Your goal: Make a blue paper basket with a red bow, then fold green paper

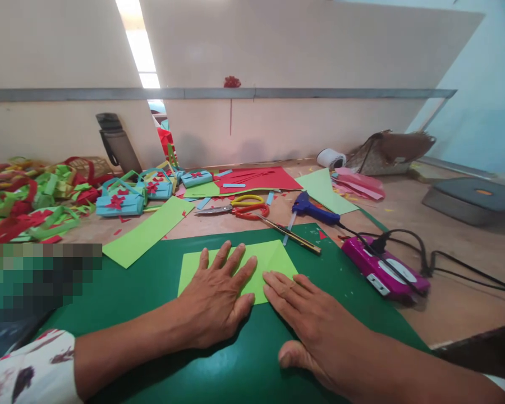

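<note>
A sheet of light green paper (273,255) lies on the dark green cutting mat (151,370), with a faint crease toward its right side. My left hand (221,294) presses flat on the paper's left half, fingers spread. On the lower right edge of the sheet rest the fingertips of my right hand (307,320), its fingers stretched out and thumb apart on the mat. Just beyond the paper are scissors (239,207) with yellow and red handles, a utility knife (294,235) and a blue glue gun (313,207).
A magenta power strip (382,269) with black cords sits right of the mat. Left stand small blue paper bags (120,202) and heaped paper pieces (33,207). Red paper (261,179), a green strip (151,230), a bottle (118,143) and a grey case (473,199) lie around.
</note>
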`<state>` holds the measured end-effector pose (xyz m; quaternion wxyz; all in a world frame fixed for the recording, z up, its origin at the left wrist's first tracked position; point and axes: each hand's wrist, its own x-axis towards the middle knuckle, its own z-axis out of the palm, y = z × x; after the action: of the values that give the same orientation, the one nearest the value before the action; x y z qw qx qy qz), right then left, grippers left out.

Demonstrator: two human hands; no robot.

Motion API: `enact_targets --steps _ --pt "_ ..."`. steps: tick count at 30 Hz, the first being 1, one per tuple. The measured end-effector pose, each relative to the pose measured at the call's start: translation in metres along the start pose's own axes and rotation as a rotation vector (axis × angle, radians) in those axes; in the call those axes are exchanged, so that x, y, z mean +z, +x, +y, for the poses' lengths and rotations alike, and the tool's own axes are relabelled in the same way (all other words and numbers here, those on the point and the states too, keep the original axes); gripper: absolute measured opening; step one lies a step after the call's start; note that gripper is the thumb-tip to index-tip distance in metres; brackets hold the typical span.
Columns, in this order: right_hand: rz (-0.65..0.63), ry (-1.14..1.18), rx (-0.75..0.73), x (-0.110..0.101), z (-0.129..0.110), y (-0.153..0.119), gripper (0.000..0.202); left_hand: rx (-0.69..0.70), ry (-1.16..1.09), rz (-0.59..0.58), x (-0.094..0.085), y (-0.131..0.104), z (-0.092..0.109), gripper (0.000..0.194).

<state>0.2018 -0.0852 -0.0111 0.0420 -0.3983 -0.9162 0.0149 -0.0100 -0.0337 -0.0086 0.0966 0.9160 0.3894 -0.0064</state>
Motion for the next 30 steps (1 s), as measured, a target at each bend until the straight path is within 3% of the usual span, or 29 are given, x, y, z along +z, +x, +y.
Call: enact_targets --steps 5,10,16,21,26,30 --pt "0.149 -0.065 -0.051 0.014 0.011 -0.011 0.064 0.276 -0.112 -0.092 -0.015 -0.005 0.000 0.062" --pt "0.252 -0.015 -0.075 0.019 0.017 -0.012 0.064 0.350 -0.134 -0.116 -0.025 -0.011 -0.004 0.064" --pt "0.260 0.036 -0.077 0.038 0.029 -0.013 0.070 0.348 -0.140 -0.127 -0.030 -0.018 -0.008 0.062" --pt "0.299 0.020 -0.163 0.058 0.045 -0.014 0.078 0.280 -0.121 -0.138 -0.033 -0.034 -0.016 0.057" --pt "0.371 -0.072 -0.234 0.058 0.048 -0.013 0.083 0.172 -0.065 -0.127 -0.033 -0.060 -0.027 0.053" --pt "0.421 -0.116 -0.267 0.055 0.051 -0.011 0.078 0.060 -0.052 -0.064 -0.021 -0.078 -0.035 0.050"
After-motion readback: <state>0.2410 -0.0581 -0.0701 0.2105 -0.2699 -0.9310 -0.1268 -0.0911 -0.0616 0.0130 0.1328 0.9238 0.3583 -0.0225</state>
